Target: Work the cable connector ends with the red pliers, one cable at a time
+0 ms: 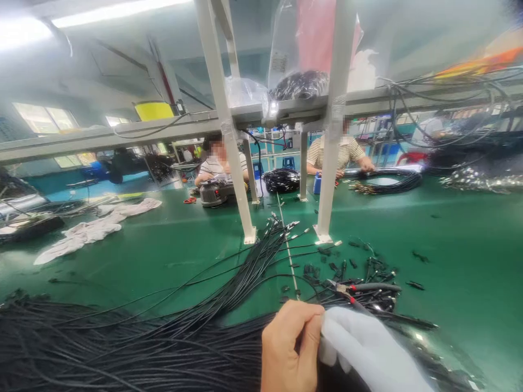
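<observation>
Low in the head view, my bare left hand (289, 343) is closed in a pinch, thumb against curled forefinger. My right hand (362, 340), in a white glove, is closed too and meets its fingertips. Whatever lies between them is too small or hidden to make out. A large bundle of black cables (163, 348) spreads to the left of my hands, and part of it runs forward over the green table (196, 228). Just beyond my right hand lie cutting pliers (368, 287) with dark handles and red parts, among small black pieces (312, 271).
White uprights (235, 179) carry a shelf (281, 111) above the table. Across from me sit two people, one (223, 163) near a grey rounded device (214, 193), the other (321, 152) near a cable coil (392, 182). A crumpled white cloth (96, 226) lies left.
</observation>
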Action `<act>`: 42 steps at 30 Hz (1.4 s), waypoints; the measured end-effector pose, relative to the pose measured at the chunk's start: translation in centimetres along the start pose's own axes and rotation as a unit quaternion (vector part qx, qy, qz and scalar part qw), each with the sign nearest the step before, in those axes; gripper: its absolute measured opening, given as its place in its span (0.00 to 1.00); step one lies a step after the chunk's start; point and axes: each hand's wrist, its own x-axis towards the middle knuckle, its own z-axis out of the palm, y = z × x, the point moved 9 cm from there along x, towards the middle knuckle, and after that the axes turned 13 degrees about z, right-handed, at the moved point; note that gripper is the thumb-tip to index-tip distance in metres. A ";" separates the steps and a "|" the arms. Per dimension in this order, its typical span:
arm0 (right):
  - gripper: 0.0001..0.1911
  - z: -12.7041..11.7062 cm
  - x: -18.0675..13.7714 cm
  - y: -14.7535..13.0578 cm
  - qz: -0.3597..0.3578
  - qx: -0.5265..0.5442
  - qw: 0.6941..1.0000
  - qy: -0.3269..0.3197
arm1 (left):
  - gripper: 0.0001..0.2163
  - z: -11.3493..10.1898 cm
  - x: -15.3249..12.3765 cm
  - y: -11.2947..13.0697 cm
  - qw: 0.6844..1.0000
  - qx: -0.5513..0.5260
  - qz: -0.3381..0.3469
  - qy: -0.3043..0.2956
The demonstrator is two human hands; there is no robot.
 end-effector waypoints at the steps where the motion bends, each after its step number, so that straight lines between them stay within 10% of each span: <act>1: 0.20 0.0 0.0 -0.1 0.000 -0.004 1.000 0.004 | 0.09 0.0 0.0 0.1 1.000 0.002 0.006 -0.002; 10: 0.11 -0.6 -0.7 -1.1 -0.116 -0.134 0.981 0.075 | 0.11 0.3 0.2 -1.8 0.982 -0.048 -0.174 -0.047; 32: 0.09 -1.3 -1.4 -2.0 -0.220 -0.196 0.940 0.170 | 0.11 0.9 -0.4 -2.5 0.978 -0.030 -0.196 -0.069; 42: 0.08 -2.3 0.3 -0.1 -0.057 -0.086 0.993 0.049 | 0.12 0.4 0.0 -2.7 0.971 -0.085 -0.223 -0.033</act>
